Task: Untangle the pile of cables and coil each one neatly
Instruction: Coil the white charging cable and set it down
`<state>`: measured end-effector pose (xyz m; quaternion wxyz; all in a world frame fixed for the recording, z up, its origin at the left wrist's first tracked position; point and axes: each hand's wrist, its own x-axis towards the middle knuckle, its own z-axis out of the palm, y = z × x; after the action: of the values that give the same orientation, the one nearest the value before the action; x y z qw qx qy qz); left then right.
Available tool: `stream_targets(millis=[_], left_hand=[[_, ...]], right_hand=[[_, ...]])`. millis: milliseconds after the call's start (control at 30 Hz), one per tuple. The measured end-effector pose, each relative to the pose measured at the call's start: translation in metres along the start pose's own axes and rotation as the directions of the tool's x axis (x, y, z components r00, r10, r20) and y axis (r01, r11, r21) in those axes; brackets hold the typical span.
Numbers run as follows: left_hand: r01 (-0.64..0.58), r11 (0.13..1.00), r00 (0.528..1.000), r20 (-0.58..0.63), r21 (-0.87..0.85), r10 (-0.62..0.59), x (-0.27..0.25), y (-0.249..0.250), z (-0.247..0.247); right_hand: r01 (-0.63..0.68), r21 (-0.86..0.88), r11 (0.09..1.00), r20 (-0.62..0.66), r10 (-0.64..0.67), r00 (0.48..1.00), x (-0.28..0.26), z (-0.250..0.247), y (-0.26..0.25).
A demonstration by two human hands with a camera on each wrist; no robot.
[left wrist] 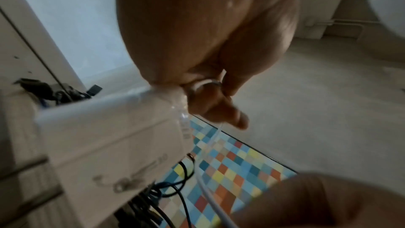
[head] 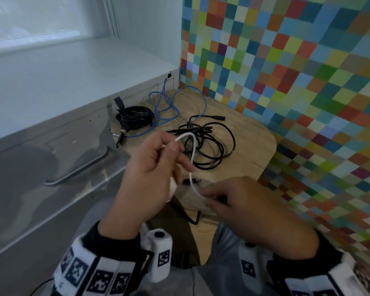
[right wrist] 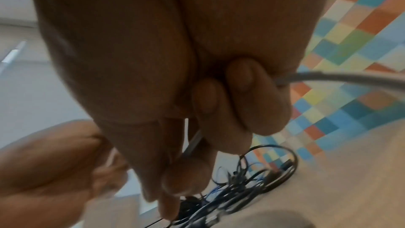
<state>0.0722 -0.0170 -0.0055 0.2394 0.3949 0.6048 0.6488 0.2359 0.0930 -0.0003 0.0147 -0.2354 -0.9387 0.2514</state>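
A thin white cable (head: 192, 161) arcs between my two hands above the near edge of the wooden table (head: 250, 150). My left hand (head: 175, 145) pinches its upper loop between thumb and fingertips; in the left wrist view a turn of the white cable (left wrist: 203, 82) lies inside the curled fingers of my left hand (left wrist: 210, 91). A white block (head: 172, 186) shows under that palm. My right hand (head: 207, 198) pinches the cable lower down, and in the right wrist view the cable (right wrist: 339, 75) leaves the curled fingers of that hand (right wrist: 210, 110). A loose black cable (head: 214, 146) lies behind the hands.
A tangled blue cable (head: 165, 107) and a strapped black coil (head: 135, 117) lie at the table's far left. A small black plug (head: 190, 180) rests near the front edge. A white drawer unit with a metal handle (head: 79, 167) stands left; a mosaic wall (head: 308, 82) rises right.
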Motion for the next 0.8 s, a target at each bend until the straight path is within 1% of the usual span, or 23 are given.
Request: stream_targets(millis=[67, 133, 200, 267, 333, 400, 467, 533, 600, 633, 700, 733, 767, 800], left_hand=[[-0.014, 0.994, 0.996, 0.089, 0.105, 0.004, -0.005, -0.001, 0.010], [-0.067, 0.961, 0.983, 0.183, 0.267, 0.017, -0.009, -0.002, 0.015], [-0.122, 0.919, 0.968, 0.249, 0.375, 0.027, -0.010, -0.002, 0.015], [-0.127, 0.911, 0.967, 0.254, 0.392, 0.025, -0.009, 0.000, 0.012], [-0.074, 0.940, 0.973, 0.231, 0.334, -0.005, -0.010, 0.002, 0.009], [-0.006, 0.969, 0.973, 0.224, 0.247, -0.051, -0.010, 0.003, 0.008], [0.002, 0.971, 0.975, 0.215, 0.240, -0.055, -0.010, 0.004, 0.006], [0.020, 0.963, 0.972, 0.221, 0.270, -0.082, -0.007, 0.007, 0.001], [0.029, 0.948, 0.949, 0.289, 0.318, -0.126, -0.005, 0.005, -0.007], [0.045, 0.947, 0.924, 0.348, 0.318, -0.161, -0.005, 0.005, -0.009], [0.107, 0.968, 0.863, 0.462, 0.228, -0.204, -0.007, 0.004, -0.012], [0.140, 0.980, 0.851, 0.488, 0.145, -0.194, -0.007, 0.005, -0.013], [0.173, 0.984, 0.855, 0.489, 0.039, -0.170, -0.008, 0.005, -0.013], [0.205, 0.976, 0.871, 0.469, -0.073, -0.148, -0.008, 0.005, -0.014]], right_hand=[[0.069, -0.063, 0.996, 0.035, -0.067, 0.997, 0.002, 0.005, -0.012], [0.092, -0.047, 0.995, 0.007, -0.091, 0.996, 0.003, 0.003, -0.020], [0.087, 0.055, 0.995, -0.073, -0.083, 0.994, 0.001, -0.004, -0.024], [0.093, 0.196, 0.976, -0.151, -0.063, 0.986, -0.002, -0.013, -0.023], [0.070, 0.293, 0.953, -0.170, -0.020, 0.985, -0.006, -0.020, -0.021], [0.040, 0.317, 0.948, -0.142, 0.005, 0.990, -0.008, -0.022, -0.017], [0.019, 0.322, 0.946, -0.098, 0.014, 0.995, -0.010, -0.024, -0.012], [0.008, 0.372, 0.928, -0.093, 0.029, 0.995, -0.013, -0.029, -0.005], [0.020, 0.440, 0.898, -0.146, 0.049, 0.988, -0.017, -0.037, 0.002], [0.045, 0.460, 0.887, -0.186, 0.046, 0.981, -0.019, -0.042, 0.004], [0.102, 0.476, 0.873, -0.268, 0.033, 0.963, -0.020, -0.049, 0.003], [0.122, 0.486, 0.866, -0.307, 0.039, 0.951, -0.020, -0.052, 0.003], [0.134, 0.507, 0.851, -0.337, 0.052, 0.940, -0.018, -0.055, 0.003], [0.141, 0.535, 0.833, -0.358, 0.072, 0.931, -0.016, -0.057, 0.004]])
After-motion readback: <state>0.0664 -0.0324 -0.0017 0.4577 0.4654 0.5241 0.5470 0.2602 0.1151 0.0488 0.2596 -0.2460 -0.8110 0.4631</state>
